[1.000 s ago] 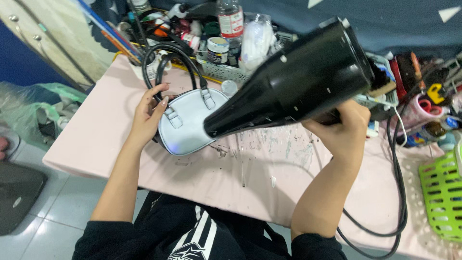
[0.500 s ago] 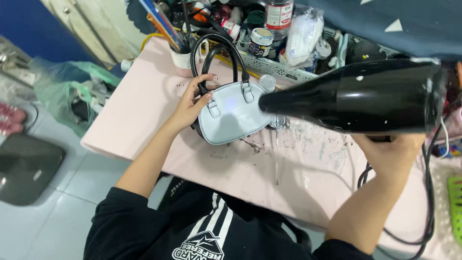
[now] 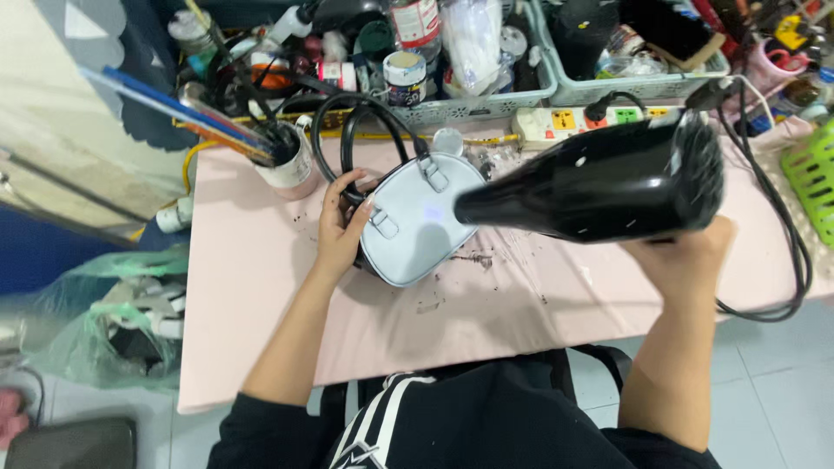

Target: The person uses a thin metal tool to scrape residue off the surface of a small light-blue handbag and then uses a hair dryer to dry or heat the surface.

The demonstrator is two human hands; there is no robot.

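Left hand (image 3: pixel 340 227): fingers clamped on the bag's nine-o'clock edge
Right hand (image 3: pixel 686 260): fingers clamped on the dryer (image 3: pixel 599 182); nozzle at the bag's three o'clock
Bag (image 3: pixel 413 217): flat on the pink table (image 3: pixel 252 295); cup (image 3: pixel 287 165) at ten o'clock

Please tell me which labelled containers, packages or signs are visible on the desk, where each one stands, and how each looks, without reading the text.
Clear bottle: top centre, in the grey basket; red and white label.
Small jar: same basket, below the bottle; white label, blue band, pale lid.
Clear plastic bag: right of the bottle; crumpled, whitish.
Small tube: left of the jar; white with red.
No signs or screens are visible.
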